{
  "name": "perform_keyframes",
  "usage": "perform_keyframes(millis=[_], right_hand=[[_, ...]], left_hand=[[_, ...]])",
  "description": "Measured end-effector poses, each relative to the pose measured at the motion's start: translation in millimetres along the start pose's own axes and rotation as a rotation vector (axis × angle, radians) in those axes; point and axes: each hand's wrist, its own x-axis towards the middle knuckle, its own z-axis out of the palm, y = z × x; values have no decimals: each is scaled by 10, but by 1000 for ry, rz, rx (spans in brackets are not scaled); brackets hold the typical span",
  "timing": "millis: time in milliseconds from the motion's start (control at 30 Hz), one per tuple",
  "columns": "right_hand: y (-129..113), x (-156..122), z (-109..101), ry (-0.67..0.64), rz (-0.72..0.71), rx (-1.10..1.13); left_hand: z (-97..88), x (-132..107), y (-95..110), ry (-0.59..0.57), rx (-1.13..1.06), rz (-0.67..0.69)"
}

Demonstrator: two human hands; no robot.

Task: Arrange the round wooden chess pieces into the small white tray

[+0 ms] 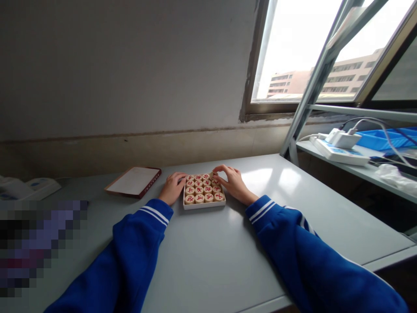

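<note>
A shallow white box (204,206) sits on the table, filled with rows of round wooden Chinese chess pieces (199,190) marked with red characters. My left hand (172,188) rests against the box's left side, its fingers bent over the far left corner. At the far right corner, my right hand (233,182) has thumb and index finger closed around a chess piece (214,174), partly covered by the fingers. Left of the box lies the box lid (133,181), with a pale face and a dark red side.
The grey table (202,261) meets the wall at the back. On the right, a metal frame post (312,82) rises beside a shelf with a power strip (340,150), white plugs, cables and a blue tray (387,138). A white object (42,184) stands at the far left, near a pixelated area.
</note>
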Motion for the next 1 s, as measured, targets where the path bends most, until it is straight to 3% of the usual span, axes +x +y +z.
perform_keyframes(millis=[433,733,1000], right_hand=[[5,-5,4,41,-52,71],[-9,22,-41,122,-3,145],[39,19,-56,101,72,59]], left_hand=[[10,-2,-28,10,1,12],[24,9,-64,3,1,22],[23,5,-57,5,6,18]])
